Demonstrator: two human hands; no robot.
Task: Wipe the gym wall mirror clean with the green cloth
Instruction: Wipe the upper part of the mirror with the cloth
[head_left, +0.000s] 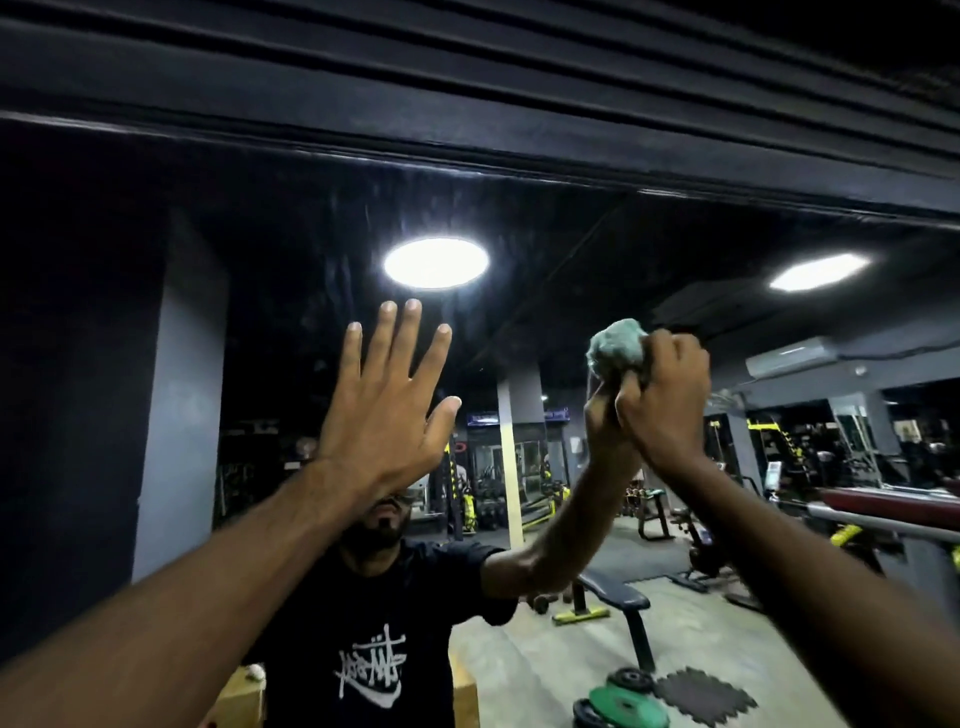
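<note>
Dim gym space fills the wall mirror, which runs under a black ceiling beam. High on the glass, right of centre, sits the green cloth, bunched into a ball and pressed against the mirror where it meets its own reflection. The right hand grips it, fingers curled tight round the wad. The left hand is raised flat toward the glass, fingers straight and spread, holding nothing; whether the palm touches the mirror cannot be told. Reflected behind the hands are a round ceiling light, a second light to the right, the person's black printed T-shirt, a weight bench, and a green weight plate beside a black foam mat on the floor.
</note>
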